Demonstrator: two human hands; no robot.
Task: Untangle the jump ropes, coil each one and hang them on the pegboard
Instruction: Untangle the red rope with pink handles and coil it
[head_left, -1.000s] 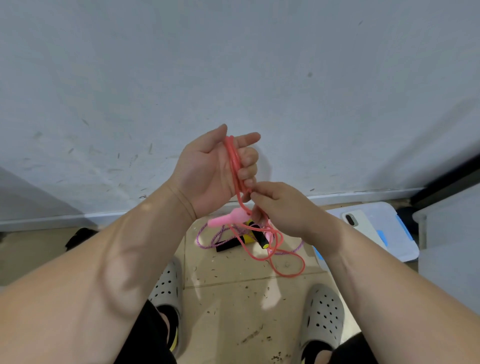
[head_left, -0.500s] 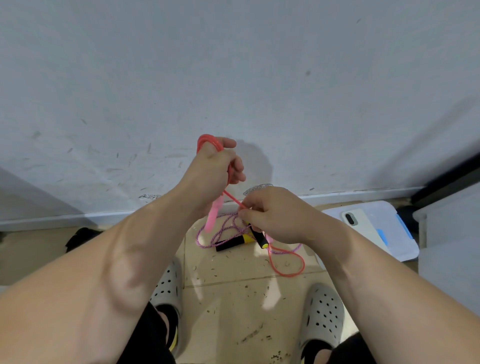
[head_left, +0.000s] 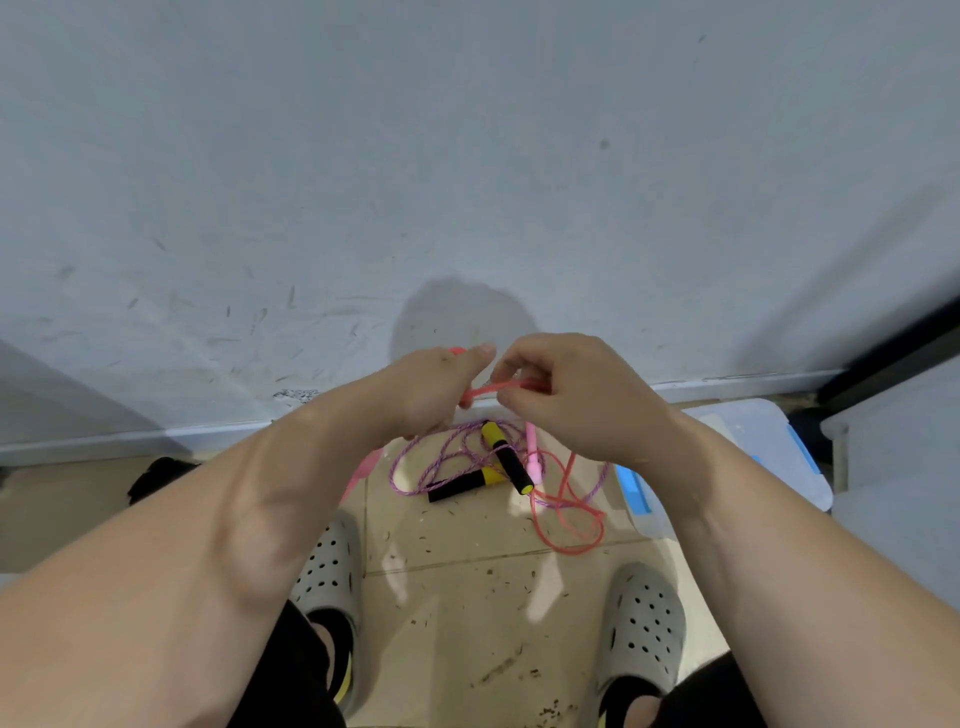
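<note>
Head cam: left hand (head_left: 436, 389) and right hand (head_left: 566, 400) both grip the pink rope (head_left: 501, 387), coiling I'd say; next, gather slack off the floor (head_left: 467, 597).

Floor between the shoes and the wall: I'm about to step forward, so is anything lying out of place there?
Yes. The purple jump rope lies in a loose heap, its black-and-yellow handles splayed, and the pink rope trails a loop across it. Dark debris specks dot the tiles.

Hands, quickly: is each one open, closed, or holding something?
The left hand grips the pink jump rope.
The right hand pinches a strand of that same rope.
</note>
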